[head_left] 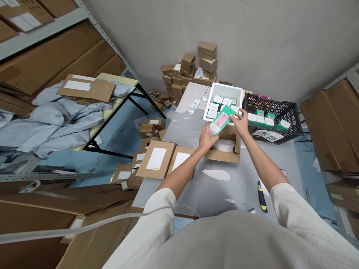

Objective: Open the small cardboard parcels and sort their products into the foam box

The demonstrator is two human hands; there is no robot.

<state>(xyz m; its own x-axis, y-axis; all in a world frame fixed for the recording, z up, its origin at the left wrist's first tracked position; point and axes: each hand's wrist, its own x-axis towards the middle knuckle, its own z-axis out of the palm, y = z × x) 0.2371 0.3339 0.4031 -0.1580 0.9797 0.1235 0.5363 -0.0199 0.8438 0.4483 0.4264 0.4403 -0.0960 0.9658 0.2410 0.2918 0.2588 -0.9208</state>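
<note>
Between both hands I hold a flat green-and-pink box [222, 120], tilted, above an open cardboard box [223, 156]. My left hand [206, 138] grips its lower left end. The fingers of my right hand [240, 121] pinch its upper right edge. Inside the cardboard box lies something whitish, partly hidden, which I cannot make out. Just behind the held box stands a white bin [211, 89] with several small white-and-green boxes [218, 99]. To its right, a black plastic crate [297, 119] contains more small boxes of the same colours.
Two closed cartons [144, 166] with white labels lie at the table's left. A yellow-and-black utility knife [262, 200] rests near my right forearm. A power strip [193, 107] with cables sits beside the bin. Stacked cartons [207, 56] stand by the wall; grey parcels [67, 119] cover a side table.
</note>
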